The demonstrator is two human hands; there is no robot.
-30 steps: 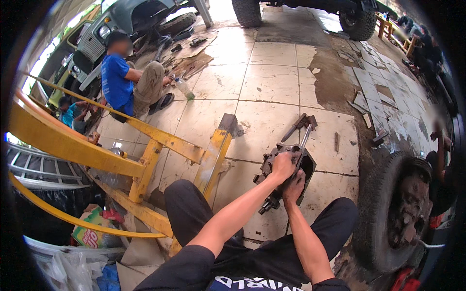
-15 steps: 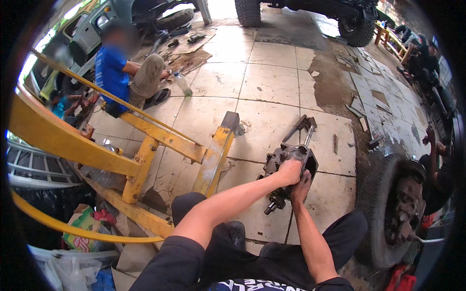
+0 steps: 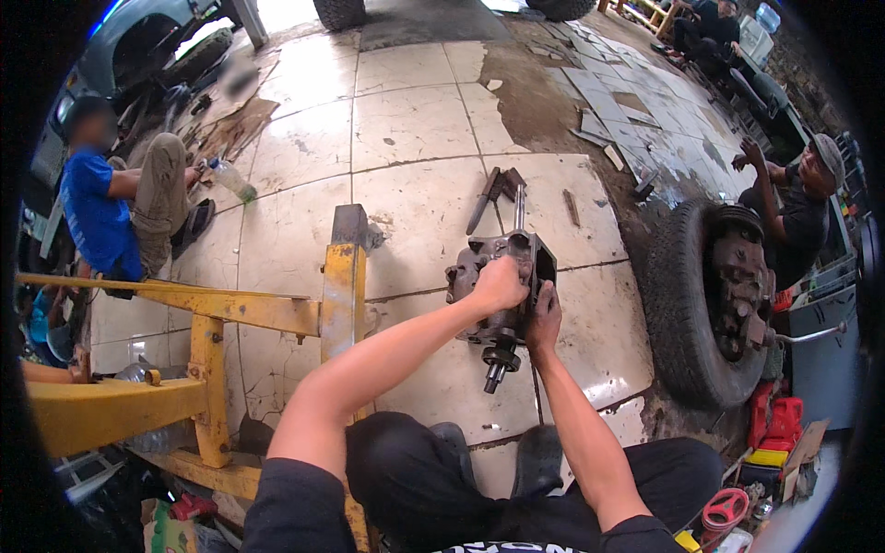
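A dark, greasy gearbox (image 3: 470, 272) with a splined shaft (image 3: 495, 369) pointing toward me rests on the tiled floor between my feet. From its far side sticks a bright metal rod (image 3: 519, 210). My left hand (image 3: 502, 284) is closed on top of the housing; what its fingers hold is hidden. Against the right side wall of the gearbox, my right hand (image 3: 544, 318) grips the edge with its thumb up. Just beyond lies a long dark hand tool (image 3: 482, 201), its exact kind unclear.
A yellow steel frame (image 3: 343, 286) stands at my left. To my right, a large tyre (image 3: 678, 304) lies with a greasy metal assembly (image 3: 737, 276) in it. One person (image 3: 101, 207) sits far left, another (image 3: 797, 203) behind the tyre. A plastic bottle (image 3: 230, 180) is on the floor.
My view has swung to the right, so the floor scene shifts left and more shows beyond the tyre. Both hands stay on the gearbox, my left still closed on its top.
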